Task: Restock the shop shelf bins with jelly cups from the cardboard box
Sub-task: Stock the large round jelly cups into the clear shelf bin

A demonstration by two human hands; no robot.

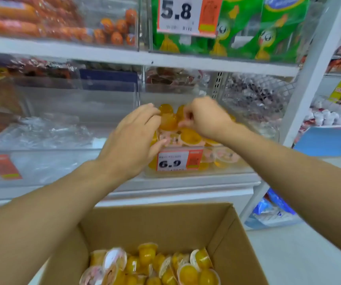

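Observation:
A clear shelf bin [235,168] with a 6.9 price tag [178,160] holds a heap of yellow jelly cups [191,137]. My left hand [136,136] rests against the heap's left side, fingers spread on the cups. My right hand [203,118] hovers over the top of the heap with its fingers curled around a yellow jelly cup. Below, an open cardboard box [237,239] holds several more yellow jelly cups [155,266] at its bottom.
A clear bin with crumpled plastic film [48,132] stands to the left. Bins of snacks line the shelf above, under a 5.8 tag [177,15]. A white shelf post [309,79] rises on the right, with more shelves and a blue card [330,140] beyond.

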